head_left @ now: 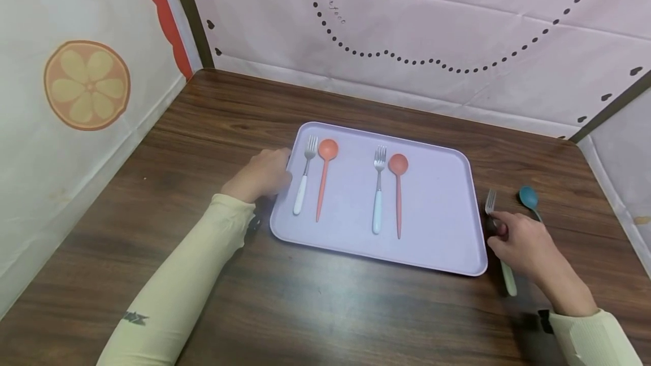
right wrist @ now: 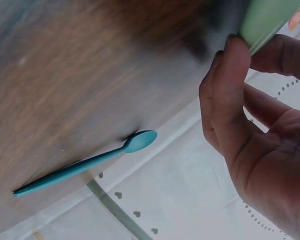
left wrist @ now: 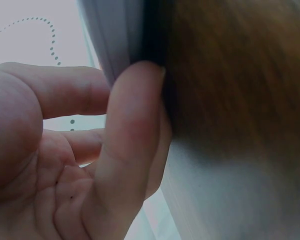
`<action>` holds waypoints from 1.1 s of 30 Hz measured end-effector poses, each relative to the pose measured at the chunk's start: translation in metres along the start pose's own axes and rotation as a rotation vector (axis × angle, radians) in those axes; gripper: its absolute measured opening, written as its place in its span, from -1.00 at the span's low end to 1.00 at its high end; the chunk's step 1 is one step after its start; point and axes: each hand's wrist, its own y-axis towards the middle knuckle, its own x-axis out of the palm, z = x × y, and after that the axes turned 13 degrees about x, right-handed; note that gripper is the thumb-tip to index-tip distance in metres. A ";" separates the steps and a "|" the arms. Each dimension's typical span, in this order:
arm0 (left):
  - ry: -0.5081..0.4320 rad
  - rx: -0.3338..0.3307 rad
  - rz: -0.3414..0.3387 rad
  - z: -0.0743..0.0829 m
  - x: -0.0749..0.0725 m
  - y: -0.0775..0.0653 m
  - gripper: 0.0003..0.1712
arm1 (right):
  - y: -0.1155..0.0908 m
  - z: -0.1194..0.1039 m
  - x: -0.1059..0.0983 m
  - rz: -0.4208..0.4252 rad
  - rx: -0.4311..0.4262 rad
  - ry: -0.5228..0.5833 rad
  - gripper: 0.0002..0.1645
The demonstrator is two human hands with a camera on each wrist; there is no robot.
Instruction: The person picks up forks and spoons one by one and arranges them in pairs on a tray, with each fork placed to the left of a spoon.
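My left hand (head_left: 261, 175) is at the left edge of a lilac tray (head_left: 437, 213). In the left wrist view its thumb and fingers pinch the tray's rim (left wrist: 110, 35). On the tray lie two forks, one with a white handle (head_left: 300, 195) and one with a pale blue handle (head_left: 377, 213). Beside each is a coral spoon, one at the left (head_left: 328, 149) and one near the middle (head_left: 398, 164). Just off the tray's right edge, my right hand (head_left: 526, 244) pinches a fork with a green handle (head_left: 508, 280), seen closer as a green handle (right wrist: 267, 22).
A teal spoon (head_left: 529, 197) lies on the wooden table (head_left: 325, 315), to the right of the right hand; its whole length shows in the right wrist view. Printed cloth walls stand behind the table (head_left: 447, 33) and at its left side (head_left: 30, 146).
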 end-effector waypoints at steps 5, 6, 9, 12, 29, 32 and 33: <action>-0.020 -0.008 -0.012 0.001 0.000 -0.001 -0.45 | -0.001 -0.004 0.000 0.038 -0.023 0.018 -0.53; -0.025 -0.010 -0.015 0.001 0.000 -0.001 -0.44 | -0.001 -0.005 0.000 0.050 -0.030 0.022 -0.53; -0.028 -0.018 -0.018 0.001 0.000 -0.001 -0.44 | -0.001 -0.007 0.000 0.067 -0.036 0.030 -0.50; -0.029 -0.022 -0.020 0.001 0.000 -0.001 -0.45 | 0.000 -0.010 0.000 0.063 -0.021 0.031 -0.47; -0.036 -0.018 -0.015 0.000 0.002 -0.001 -0.46 | 0.001 -0.023 0.002 0.007 0.071 0.049 -0.30; -0.029 -0.014 -0.010 0.000 0.002 0.000 -0.49 | 0.002 -0.025 0.002 0.025 0.063 0.051 -0.31; -0.027 -0.012 -0.009 0.000 0.002 0.000 -0.49 | 0.002 -0.025 0.003 0.039 0.057 0.052 -0.32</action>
